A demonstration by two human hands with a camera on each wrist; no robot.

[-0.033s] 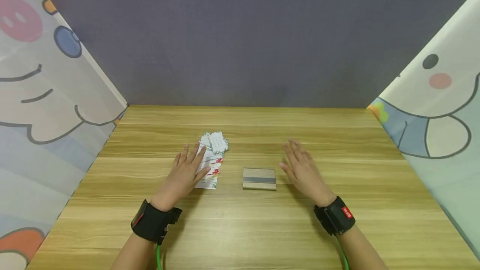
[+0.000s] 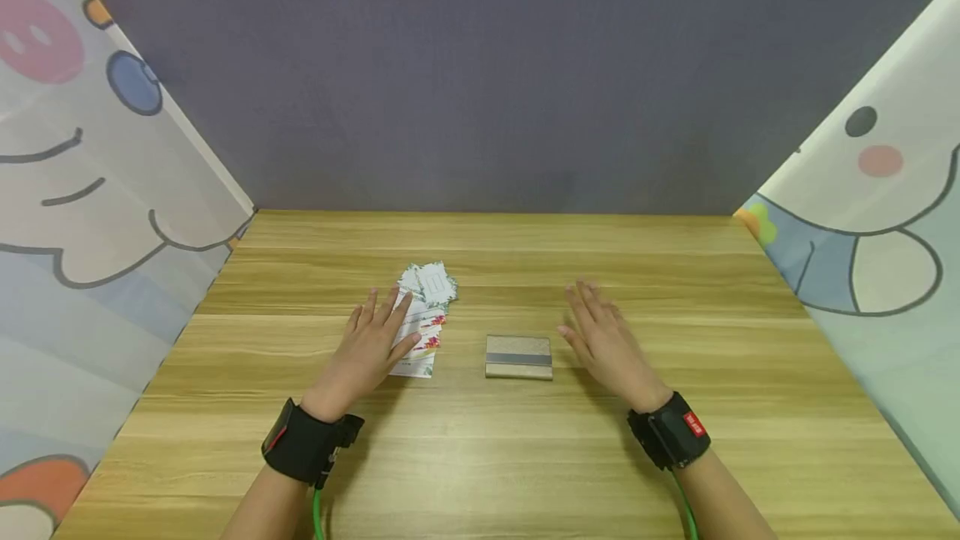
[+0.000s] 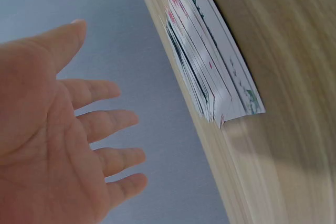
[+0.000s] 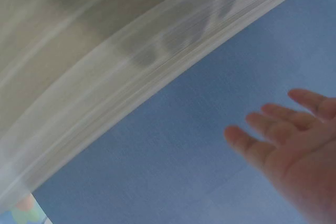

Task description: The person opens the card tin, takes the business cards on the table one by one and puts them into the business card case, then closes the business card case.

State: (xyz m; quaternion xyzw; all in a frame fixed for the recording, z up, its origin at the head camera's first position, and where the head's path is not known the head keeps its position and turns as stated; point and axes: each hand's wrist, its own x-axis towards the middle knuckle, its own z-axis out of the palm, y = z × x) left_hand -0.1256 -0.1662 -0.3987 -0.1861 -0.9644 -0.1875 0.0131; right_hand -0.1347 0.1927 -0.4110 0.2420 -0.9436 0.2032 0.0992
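Observation:
My left hand [image 2: 365,354] is held over the left side of a fanned pile of paper cards [image 2: 418,348], fingers spread and nothing in its grasp. The cards are white with green leaf and pink flower prints; part of the pile is hidden under the hand. In the left wrist view the palm [image 3: 47,145] shows bare, with the card pile [image 3: 210,72] beyond the fingers. A flat beige case [image 2: 518,357] with a grey band lies between the hands. To its right, my right hand [image 2: 609,347] is stretched out, palm [image 4: 310,166] bare in the right wrist view.
All of this is on a wood-grain table [image 2: 480,457]. A dark grey panel [image 2: 495,82] stands along its far edge. Cartoon-printed sheets [image 2: 90,165] border the left and right sides. Each wrist wears a black strap [image 2: 303,444] with a green cable.

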